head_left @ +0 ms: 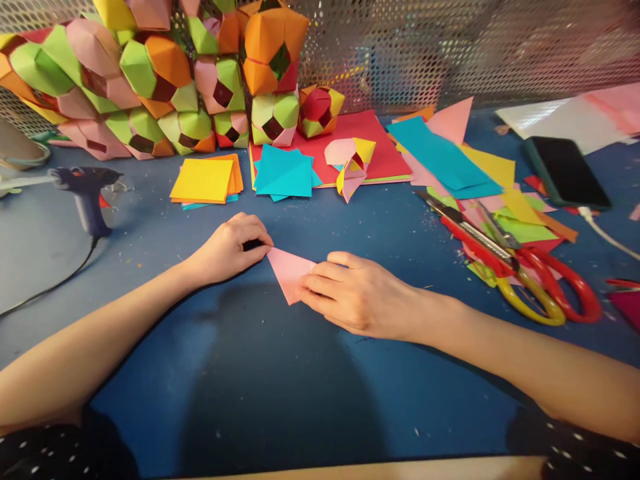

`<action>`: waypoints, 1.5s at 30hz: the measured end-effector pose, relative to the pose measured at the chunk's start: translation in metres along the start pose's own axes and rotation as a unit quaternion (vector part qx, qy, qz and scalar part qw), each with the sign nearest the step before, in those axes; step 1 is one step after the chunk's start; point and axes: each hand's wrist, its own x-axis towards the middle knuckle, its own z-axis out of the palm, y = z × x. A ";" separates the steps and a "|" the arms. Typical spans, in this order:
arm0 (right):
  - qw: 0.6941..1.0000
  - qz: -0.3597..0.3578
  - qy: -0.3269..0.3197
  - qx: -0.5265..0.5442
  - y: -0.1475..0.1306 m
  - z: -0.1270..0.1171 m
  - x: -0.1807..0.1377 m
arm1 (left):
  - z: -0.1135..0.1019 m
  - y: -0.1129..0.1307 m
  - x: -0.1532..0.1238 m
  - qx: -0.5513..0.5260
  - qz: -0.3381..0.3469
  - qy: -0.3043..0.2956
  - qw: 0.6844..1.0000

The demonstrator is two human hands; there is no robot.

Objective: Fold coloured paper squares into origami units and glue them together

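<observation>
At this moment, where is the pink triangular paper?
In the head view, the pink paper is near the centre, held between the left hand and the right hand, below the bright blue square paper sheets.

My left sleeve [37, 455], in the lower left corner of the frame, is black with small white dots; my right sleeve [583, 448], lower right, matches it. My forearms [127, 317], left hand [231, 248] and right hand [361, 293] are bare.

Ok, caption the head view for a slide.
Left hand and right hand hold pink paper at a blue table, between glue gun and scissors, paper balls stacked behind.
</observation>
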 end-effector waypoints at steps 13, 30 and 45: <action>0.999 0.015 -0.033 0.010 -0.005 -0.003 0.001 | -0.003 0.013 -0.002 0.082 -0.069 0.146 0.983; 0.999 0.013 -0.045 -0.006 -0.007 -0.008 0.002 | 0.013 0.046 -0.013 0.361 0.079 -0.069 0.927; 0.993 0.039 -0.084 0.079 -0.003 -0.012 0.000 | 0.030 0.057 -0.021 0.272 0.135 -0.095 0.948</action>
